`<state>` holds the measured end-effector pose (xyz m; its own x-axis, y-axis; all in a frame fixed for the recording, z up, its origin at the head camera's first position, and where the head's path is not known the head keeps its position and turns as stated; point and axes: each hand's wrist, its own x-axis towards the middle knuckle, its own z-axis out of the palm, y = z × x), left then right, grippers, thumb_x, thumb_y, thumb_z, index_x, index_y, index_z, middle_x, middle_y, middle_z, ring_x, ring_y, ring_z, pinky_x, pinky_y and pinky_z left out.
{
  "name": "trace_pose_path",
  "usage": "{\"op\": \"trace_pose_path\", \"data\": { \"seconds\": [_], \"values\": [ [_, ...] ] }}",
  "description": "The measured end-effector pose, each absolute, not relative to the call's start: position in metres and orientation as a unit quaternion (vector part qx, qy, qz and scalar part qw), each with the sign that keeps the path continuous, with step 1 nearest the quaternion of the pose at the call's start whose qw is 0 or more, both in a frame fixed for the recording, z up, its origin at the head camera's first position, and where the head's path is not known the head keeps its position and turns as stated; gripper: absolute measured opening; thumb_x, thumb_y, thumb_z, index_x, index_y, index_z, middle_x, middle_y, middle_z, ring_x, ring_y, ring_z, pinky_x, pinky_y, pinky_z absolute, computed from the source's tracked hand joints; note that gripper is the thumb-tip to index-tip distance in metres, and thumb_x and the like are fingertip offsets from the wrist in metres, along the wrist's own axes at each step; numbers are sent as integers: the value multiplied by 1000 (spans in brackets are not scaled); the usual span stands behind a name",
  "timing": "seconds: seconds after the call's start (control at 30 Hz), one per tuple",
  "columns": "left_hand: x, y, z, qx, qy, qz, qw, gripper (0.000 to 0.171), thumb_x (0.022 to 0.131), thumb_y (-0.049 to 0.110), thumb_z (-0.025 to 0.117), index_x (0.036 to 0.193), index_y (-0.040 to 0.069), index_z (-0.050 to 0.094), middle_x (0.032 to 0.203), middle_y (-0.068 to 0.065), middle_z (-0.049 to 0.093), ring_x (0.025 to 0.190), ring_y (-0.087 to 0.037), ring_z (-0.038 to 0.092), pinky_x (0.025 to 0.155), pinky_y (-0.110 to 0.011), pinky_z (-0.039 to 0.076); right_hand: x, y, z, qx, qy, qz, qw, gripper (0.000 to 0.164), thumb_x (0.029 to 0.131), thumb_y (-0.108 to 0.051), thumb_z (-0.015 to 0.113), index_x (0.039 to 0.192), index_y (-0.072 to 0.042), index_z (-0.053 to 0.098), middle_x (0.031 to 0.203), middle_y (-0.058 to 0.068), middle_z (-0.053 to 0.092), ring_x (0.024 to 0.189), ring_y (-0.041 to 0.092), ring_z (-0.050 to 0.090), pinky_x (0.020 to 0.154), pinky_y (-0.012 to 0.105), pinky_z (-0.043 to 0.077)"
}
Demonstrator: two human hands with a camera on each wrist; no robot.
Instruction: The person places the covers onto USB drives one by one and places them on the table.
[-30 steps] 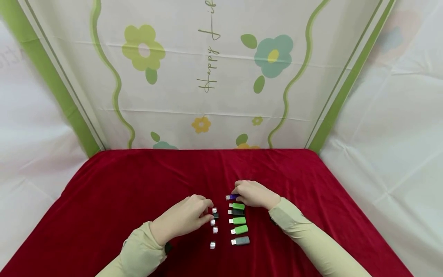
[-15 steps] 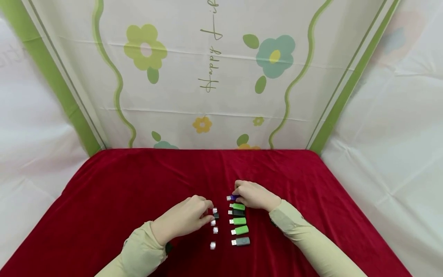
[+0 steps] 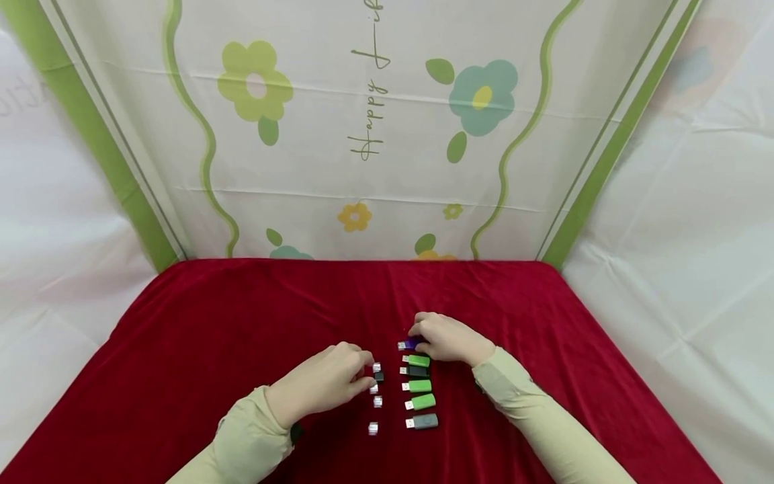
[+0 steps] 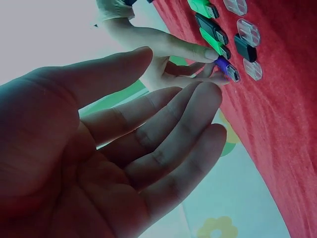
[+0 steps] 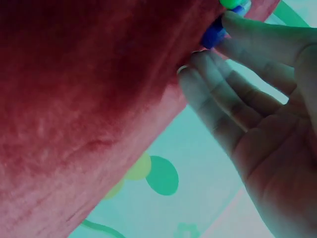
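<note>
My right hand point(image 3: 447, 337) pinches a purple-blue USB stick point(image 3: 410, 344) between thumb and forefinger, low over the cloth, its metal plug pointing left. In the right wrist view the thumb and a finger lie on either side of its blue body point(image 5: 213, 35). My left hand point(image 3: 329, 378) hovers beside a column of small caps, with its fingers loosely bent and nothing in its palm in the left wrist view. Nearest its fingertips are a clear cap point(image 3: 377, 368) and a black cap point(image 3: 379, 377); another clear cap point(image 3: 373, 389) is partly behind the thumb.
Below the purple stick lie a green USB stick point(image 3: 417, 361), a black one point(image 3: 416, 371), two more green ones and a grey one point(image 3: 425, 421). Two further clear caps, one a lone cap point(image 3: 373, 428) nearest me, lie left of them. Red cloth point(image 3: 242, 316) covers the table.
The right hand has shifted very slightly right with the purple USB stick, showing more of its body. The left hand stays where it was, and the other sticks and caps lie unchanged.
</note>
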<state>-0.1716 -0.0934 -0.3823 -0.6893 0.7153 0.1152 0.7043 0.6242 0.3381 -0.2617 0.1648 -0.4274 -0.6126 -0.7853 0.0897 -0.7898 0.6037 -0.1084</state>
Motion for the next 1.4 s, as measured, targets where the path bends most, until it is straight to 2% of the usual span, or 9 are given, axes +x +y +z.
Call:
{"op": "trace_pose_path", "data": {
  "seconds": [0.17, 0.23, 0.43, 0.73, 0.93, 1.1, 1.4],
  "values": [
    [-170, -95, -382, 389, 906, 167, 11, 11, 89, 16, 75, 91, 6, 70, 75, 2, 60, 60, -2, 47, 55, -18, 44, -254, 166, -417, 405, -910, 84, 31, 17, 86, -13, 76, 101, -4, 74, 89, 4, 59, 77, 14, 56, 71, 30, 51],
    [-169, -95, -383, 386, 908, 160, 9, 12, 89, 18, 75, 91, 7, 70, 76, 2, 60, 60, -3, 47, 55, -19, 44, -249, 166, -413, 397, -913, 83, 36, 17, 87, -14, 76, 101, -6, 74, 90, 2, 60, 78, 14, 58, 70, 30, 51],
    [-170, -95, -384, 386, 912, 142, -3, 13, 88, 21, 75, 89, 9, 69, 73, 5, 58, 58, -3, 46, 53, -21, 43, -235, 161, -403, 415, -905, 89, 27, 6, 83, -11, 78, 88, -10, 74, 81, -4, 60, 70, 8, 54, 63, 26, 50],
    [-171, -94, -384, 382, 914, 135, 1, 14, 88, 22, 76, 83, 13, 67, 68, 8, 52, 55, -3, 43, 51, -21, 41, -234, 156, -414, 425, -901, 85, 3, 7, 84, -14, 78, 82, -14, 71, 73, -9, 53, 63, 5, 45, 57, 20, 43],
    [-170, -94, -385, 377, 916, 137, 13, 15, 88, 24, 76, 81, 15, 66, 66, 9, 49, 55, -4, 42, 51, -21, 40, -235, 155, -423, 431, -899, 72, 11, 15, 82, -12, 78, 73, -16, 67, 70, -6, 55, 59, 5, 44, 54, 20, 42],
    [-170, -95, -388, 379, 915, 140, 11, 17, 88, 23, 76, 79, 17, 64, 64, 11, 46, 54, -4, 41, 50, -21, 40, -239, 154, -427, 438, -897, 53, 27, 21, 82, -13, 80, 68, -18, 65, 67, -9, 51, 57, 4, 42, 51, 20, 40],
    [-170, -95, -388, 380, 914, 141, 10, 17, 88, 23, 76, 78, 16, 64, 64, 10, 46, 54, -4, 42, 51, -22, 40, -244, 150, -424, 462, -885, -14, 47, 41, 74, -8, 79, 52, -20, 45, 57, -10, 39, 51, 6, 31, 46, 21, 35]
  ]
}}
